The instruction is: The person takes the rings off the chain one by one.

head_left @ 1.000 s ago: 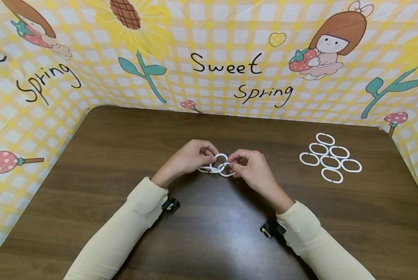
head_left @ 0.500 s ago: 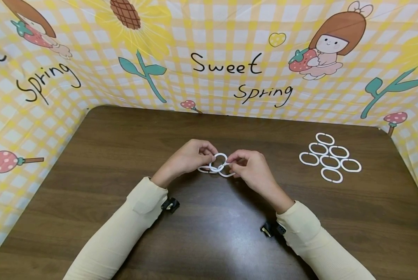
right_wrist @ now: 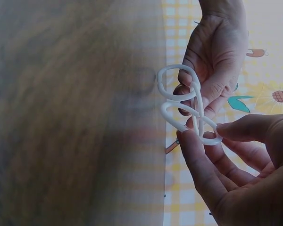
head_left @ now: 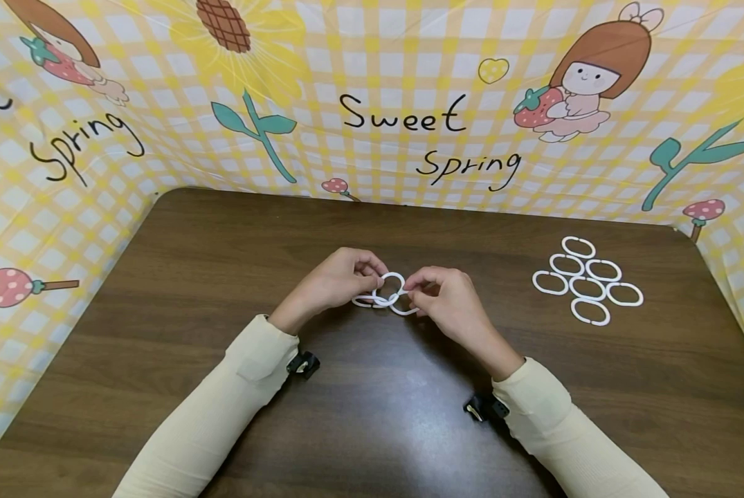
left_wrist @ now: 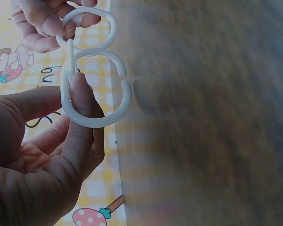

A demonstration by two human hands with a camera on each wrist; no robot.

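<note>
Over the middle of the table, in the head view, my left hand [head_left: 340, 280] pinches an upright white plastic ring [head_left: 393, 274] between thumb and fingers. A second white ring [left_wrist: 96, 123], with a small gap in its side, hangs linked on it next to the left fingers. From the right, my right hand [head_left: 449, 297] pinches a third white ring [right_wrist: 212, 141] between thumb and forefinger. This third ring crosses through the upright one, and its split shows near the crossing in the right wrist view. Both hands' fingertips are close together around the linked rings.
Several loose white rings [head_left: 571, 287] lie flat in a cluster on the right of the brown wooden table [head_left: 372, 429]. A yellow checked cloth [head_left: 347, 69] with printed drawings stands up along the back and sides.
</note>
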